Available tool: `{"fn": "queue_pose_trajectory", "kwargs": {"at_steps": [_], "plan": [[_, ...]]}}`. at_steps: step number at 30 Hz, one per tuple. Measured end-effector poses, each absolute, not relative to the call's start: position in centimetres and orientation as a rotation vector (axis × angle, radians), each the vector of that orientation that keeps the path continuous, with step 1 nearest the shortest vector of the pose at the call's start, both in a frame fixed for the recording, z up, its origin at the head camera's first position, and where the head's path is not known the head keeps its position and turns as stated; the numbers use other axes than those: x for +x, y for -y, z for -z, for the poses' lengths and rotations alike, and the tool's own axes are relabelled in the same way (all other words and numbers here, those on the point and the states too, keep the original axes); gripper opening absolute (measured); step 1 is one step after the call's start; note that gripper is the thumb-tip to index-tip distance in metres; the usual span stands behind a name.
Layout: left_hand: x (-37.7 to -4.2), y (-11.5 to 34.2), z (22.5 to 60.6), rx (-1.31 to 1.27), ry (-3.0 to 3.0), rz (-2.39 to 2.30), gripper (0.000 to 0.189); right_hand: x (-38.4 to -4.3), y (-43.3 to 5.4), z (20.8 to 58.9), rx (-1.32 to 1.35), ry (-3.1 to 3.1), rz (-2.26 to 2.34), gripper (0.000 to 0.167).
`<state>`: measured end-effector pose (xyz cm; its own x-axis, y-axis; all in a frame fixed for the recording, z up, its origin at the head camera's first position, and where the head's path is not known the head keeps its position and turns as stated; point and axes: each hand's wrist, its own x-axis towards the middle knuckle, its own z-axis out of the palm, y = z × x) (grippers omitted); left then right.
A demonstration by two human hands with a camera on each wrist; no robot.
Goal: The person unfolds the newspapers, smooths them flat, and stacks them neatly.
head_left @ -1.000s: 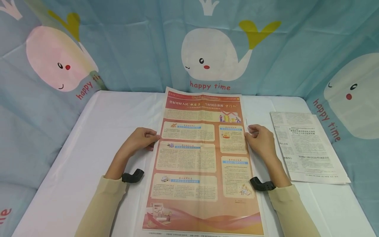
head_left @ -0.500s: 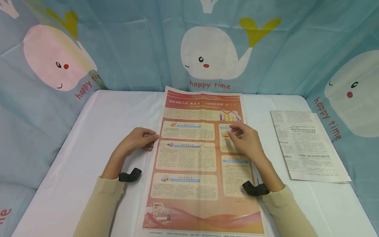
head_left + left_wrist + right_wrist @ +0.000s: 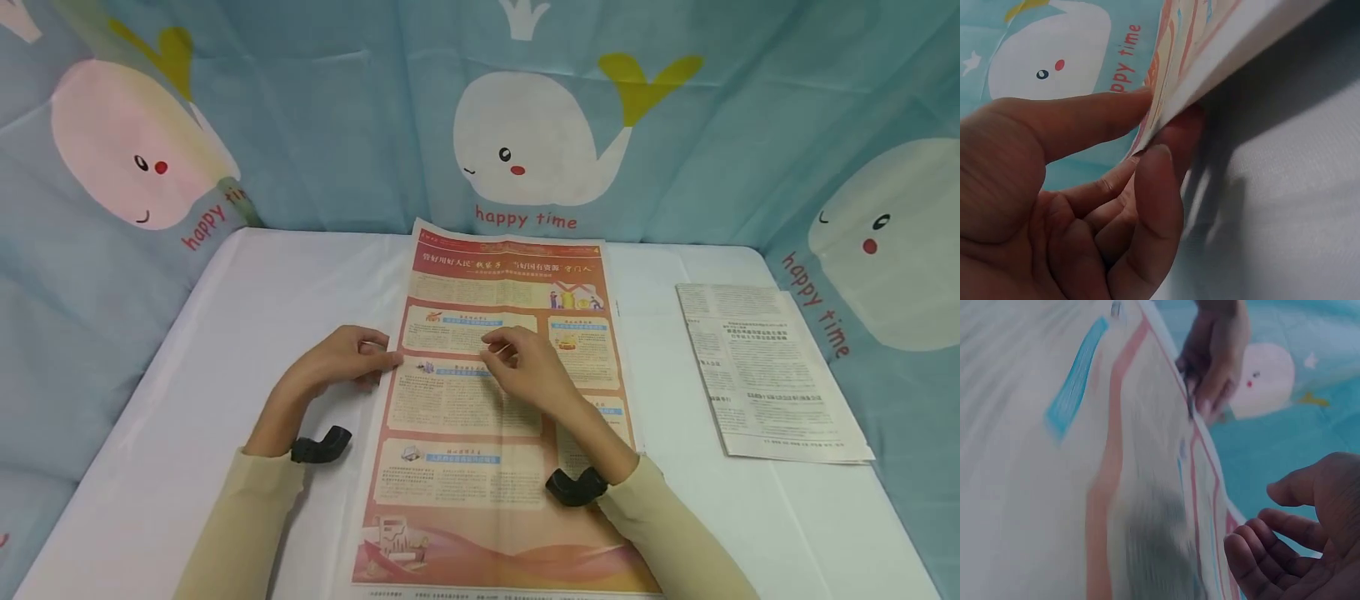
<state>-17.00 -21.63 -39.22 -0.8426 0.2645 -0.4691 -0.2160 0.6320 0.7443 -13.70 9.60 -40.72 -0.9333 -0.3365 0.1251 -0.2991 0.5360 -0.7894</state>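
A red and cream printed newspaper [image 3: 465, 467] lies lengthwise on the white table, with a fold crease down its middle. At its left edge my left hand [image 3: 341, 358] pinches the paper between thumb and fingers; the left wrist view shows the newspaper's edge [image 3: 1179, 94] slightly raised in that pinch. My right hand [image 3: 528, 367] hovers over the middle of the page, its fingers loosely curled and holding nothing. From the right wrist, the right hand [image 3: 1297, 531] appears with relaxed fingers, apart from the sheet.
A folded black-and-white newspaper [image 3: 772, 375] lies on the right of the white table [image 3: 195, 417]. Blue curtains [image 3: 337, 125] printed with whales stand around the back and sides. Each wrist wears a black camera mount [image 3: 573, 487].
My right hand has left the newspaper's right edge and moved left across to its middle. The left hand stays at the left edge.
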Motion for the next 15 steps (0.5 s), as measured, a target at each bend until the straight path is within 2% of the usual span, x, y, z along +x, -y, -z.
{"fn": "queue_pose_trajectory", "kwargs": {"at_steps": [4,6,11,15], "plan": [[-16.9,21.4,39.1,0.059,-2.337,-1.114,0.063,-13.8,-6.6,40.6,-0.599,-2.629,1.423,0.030],[-16.8,21.2,39.1,0.073,-2.364,-1.087,0.059,-13.8,-5.2,40.6,-0.608,-2.582,1.430,0.031],[-16.6,20.6,39.4,0.106,-2.442,-0.990,0.036,-13.8,-2.1,41.0,-0.566,-2.478,1.441,0.032],[-16.5,19.9,39.4,0.123,-2.521,-0.907,0.033,-13.8,-0.4,41.4,-0.500,-2.436,1.456,0.035]]}}
